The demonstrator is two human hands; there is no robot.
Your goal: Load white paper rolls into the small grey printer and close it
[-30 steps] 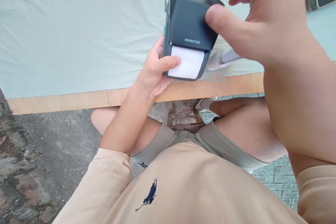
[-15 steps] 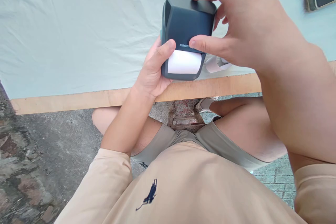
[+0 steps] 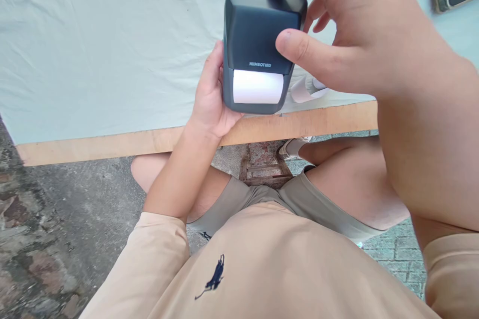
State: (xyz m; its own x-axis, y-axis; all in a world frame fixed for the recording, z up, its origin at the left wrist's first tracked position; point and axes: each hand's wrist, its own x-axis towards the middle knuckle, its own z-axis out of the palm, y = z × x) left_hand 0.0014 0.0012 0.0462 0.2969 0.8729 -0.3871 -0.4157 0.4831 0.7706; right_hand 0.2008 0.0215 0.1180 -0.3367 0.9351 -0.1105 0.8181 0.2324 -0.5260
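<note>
The left hand is curled around the left side and underside of a dark blue-black, rounded-box plastic label printer marked NIIMBOT, its thumb lying along the casing. The printer is held above the front edge of a table covered with pale mint-green cloth and edged in light bare wood.

The right hand is bent over the printer's far right corner, thumb and fingers apart: the index fingertip rests on the top, the thumb overlies the cover's right side. Whether it pinches the casing cannot be told.

A smooth white paper strip shows at the printer's near end. Near its right side, a curled white paper piece lies on the cloth, partly hidden by the right hand.
</note>
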